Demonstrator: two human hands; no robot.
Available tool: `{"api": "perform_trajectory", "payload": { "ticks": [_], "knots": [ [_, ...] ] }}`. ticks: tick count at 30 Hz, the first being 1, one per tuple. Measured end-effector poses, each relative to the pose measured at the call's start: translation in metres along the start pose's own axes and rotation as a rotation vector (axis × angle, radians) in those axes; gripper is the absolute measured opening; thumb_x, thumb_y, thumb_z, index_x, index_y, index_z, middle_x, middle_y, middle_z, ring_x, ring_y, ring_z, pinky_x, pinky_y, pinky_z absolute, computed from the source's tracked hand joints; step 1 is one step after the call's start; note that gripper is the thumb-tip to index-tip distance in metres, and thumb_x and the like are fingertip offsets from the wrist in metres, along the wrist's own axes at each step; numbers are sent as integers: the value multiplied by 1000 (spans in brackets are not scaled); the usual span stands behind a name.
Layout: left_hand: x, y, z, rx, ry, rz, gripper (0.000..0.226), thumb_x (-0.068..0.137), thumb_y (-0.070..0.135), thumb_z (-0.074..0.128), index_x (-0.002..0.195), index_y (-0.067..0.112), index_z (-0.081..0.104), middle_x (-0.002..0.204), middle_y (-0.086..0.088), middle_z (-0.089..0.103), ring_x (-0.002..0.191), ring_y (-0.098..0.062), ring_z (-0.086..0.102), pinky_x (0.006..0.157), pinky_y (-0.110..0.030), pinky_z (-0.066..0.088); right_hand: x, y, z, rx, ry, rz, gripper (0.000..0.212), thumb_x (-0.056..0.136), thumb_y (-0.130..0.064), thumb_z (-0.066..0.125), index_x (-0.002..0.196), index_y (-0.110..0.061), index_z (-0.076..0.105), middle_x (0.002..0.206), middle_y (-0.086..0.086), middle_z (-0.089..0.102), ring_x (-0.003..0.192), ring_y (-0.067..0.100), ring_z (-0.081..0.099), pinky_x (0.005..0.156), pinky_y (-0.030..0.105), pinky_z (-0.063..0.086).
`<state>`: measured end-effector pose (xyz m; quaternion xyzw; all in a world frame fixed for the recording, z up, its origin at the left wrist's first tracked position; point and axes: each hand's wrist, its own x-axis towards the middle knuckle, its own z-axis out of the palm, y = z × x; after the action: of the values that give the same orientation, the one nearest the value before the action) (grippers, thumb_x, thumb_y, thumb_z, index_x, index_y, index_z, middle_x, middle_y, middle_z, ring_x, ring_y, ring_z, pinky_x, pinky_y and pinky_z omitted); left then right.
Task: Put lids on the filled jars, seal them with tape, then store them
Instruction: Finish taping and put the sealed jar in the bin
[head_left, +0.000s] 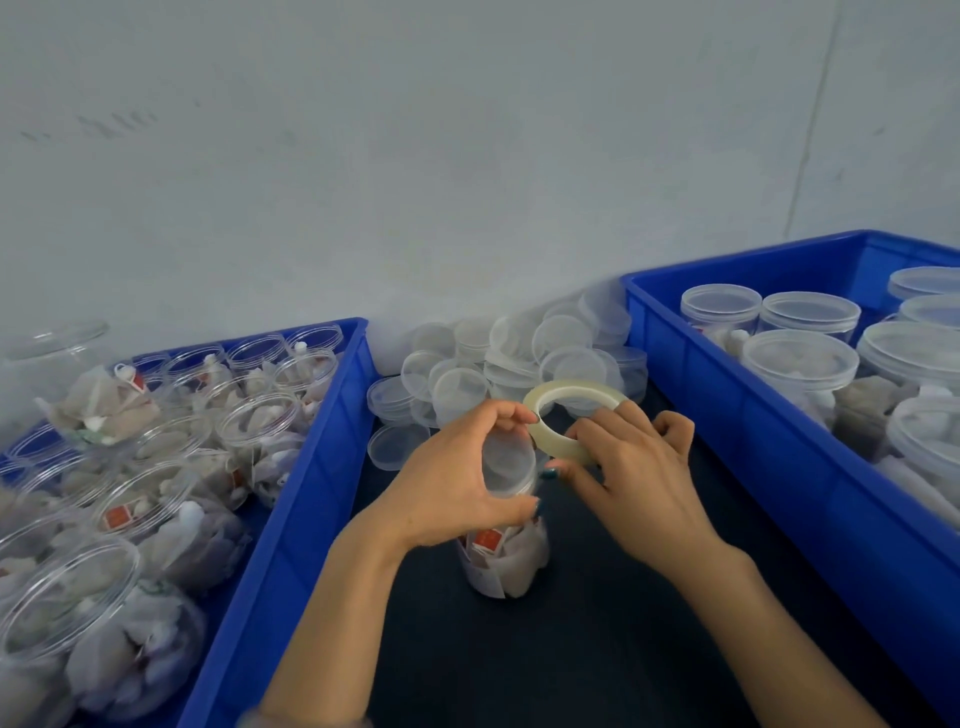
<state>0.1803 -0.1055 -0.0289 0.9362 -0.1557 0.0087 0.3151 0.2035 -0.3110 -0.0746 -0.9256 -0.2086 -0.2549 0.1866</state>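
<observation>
The clear round plastic jar (506, 566) stands upright on the dark tabletop (571, 665), right in front of you. It is full of pale little bags, and one has a red and white label. A clear round plastic lid (508, 462) sits on top of the jar.

Your left hand (457, 478) holds the top of the jar. Its fingers bend over the far side of the lid and its thumb hooks round the near side.

Your right hand (634, 483) is just to the right of the jar. It grips a ring of pale clear tape (558, 446), with the thumb under the ring and the fingers curled on its outer side. The ring is tilted and sits right up against the right edge of the lid. You cannot tell if any tape is stuck to the jar. Your two hands are close together, with only the lid and the tape between them.

Behind the jar lies a pile of loose clear lids (519, 364), many of them leaning on each other.

To the left of the jar is the left blue plastic crate (322, 467). It holds many open jars (156, 493) stuffed with the same pale bags.

To the right of the jar is the right blue plastic crate (753, 431). It holds lidded jars (800, 358), standing close together.

Far behind the jar is a pale grey wall (467, 156).
</observation>
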Motion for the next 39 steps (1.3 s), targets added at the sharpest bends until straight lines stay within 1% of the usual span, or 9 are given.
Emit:
{"api": "perform_trajectory", "payload": {
  "ticks": [4, 7, 10, 14, 19, 23, 27, 36, 39],
  "knots": [
    [-1, 7, 12, 132, 94, -4, 61, 63, 64, 67, 116, 49, 41, 121, 26, 52, 112, 2, 52, 94, -33, 50, -1, 1, 7, 68, 16, 23, 29, 89, -48, 47, 93, -28, 68, 91, -13, 59, 95, 14, 51, 78, 35, 17],
    [1, 10, 23, 203, 182, -11, 62, 66, 78, 67, 113, 45, 42, 117, 23, 53, 106, 3, 51, 86, -25, 47, -2, 0, 11, 125, 73, 71, 11, 91, -34, 60, 90, -26, 68, 91, -13, 60, 93, 12, 49, 77, 38, 21],
    [3, 11, 28, 196, 255, -13, 48, 73, 64, 69, 109, 42, 45, 111, 22, 56, 102, 3, 50, 81, -23, 43, -3, -8, 15, 89, 136, 152, 3, 91, -24, 68, 88, -24, 67, 89, -11, 60, 92, 15, 50, 76, 38, 21],
    [3, 13, 29, 189, 285, 8, 39, 76, 50, 71, 106, 39, 49, 106, 23, 56, 100, 3, 49, 78, -21, 40, -3, -16, 20, 37, 100, 253, 9, 96, -29, 58, 93, -26, 66, 94, -9, 61, 97, 14, 47, 77, 36, 16],
    [4, 14, 28, 202, 278, 11, 40, 76, 48, 71, 107, 36, 50, 108, 21, 58, 100, 0, 50, 79, -24, 42, 6, -18, 24, 16, 94, 288, 16, 99, -34, 48, 97, -27, 63, 96, -12, 57, 102, 13, 44, 76, 35, 13],
    [5, 14, 27, 227, 273, -2, 43, 77, 49, 70, 111, 34, 49, 110, 19, 57, 100, -2, 51, 80, -27, 44, 15, -18, 30, 19, 77, 345, 21, 99, -37, 40, 99, -29, 59, 94, -12, 51, 102, 15, 43, 78, 37, 16],
    [8, 15, 28, 243, 279, -24, 46, 78, 51, 69, 114, 33, 47, 111, 18, 55, 100, -4, 52, 77, -28, 42, 21, -22, 40, 48, 92, 435, 18, 100, -38, 40, 87, -30, 50, 87, -12, 48, 97, 13, 40, 78, 37, 16],
    [14, 15, 26, 256, 284, -100, 50, 76, 53, 69, 113, 34, 40, 111, 15, 56, 97, -6, 52, 73, -27, 35, 35, -22, 54, 51, 101, 483, 21, 102, -41, 39, 87, -30, 48, 85, -11, 48, 98, 14, 43, 77, 36, 12],
    [13, 21, 27, 261, 282, -88, 49, 75, 53, 69, 110, 34, 40, 109, 16, 55, 97, -6, 52, 72, -28, 36, 39, -19, 58, 19, 80, 491, 26, 102, -44, 38, 85, -28, 51, 85, -10, 49, 99, 16, 45, 76, 36, 12]
  ]
}}
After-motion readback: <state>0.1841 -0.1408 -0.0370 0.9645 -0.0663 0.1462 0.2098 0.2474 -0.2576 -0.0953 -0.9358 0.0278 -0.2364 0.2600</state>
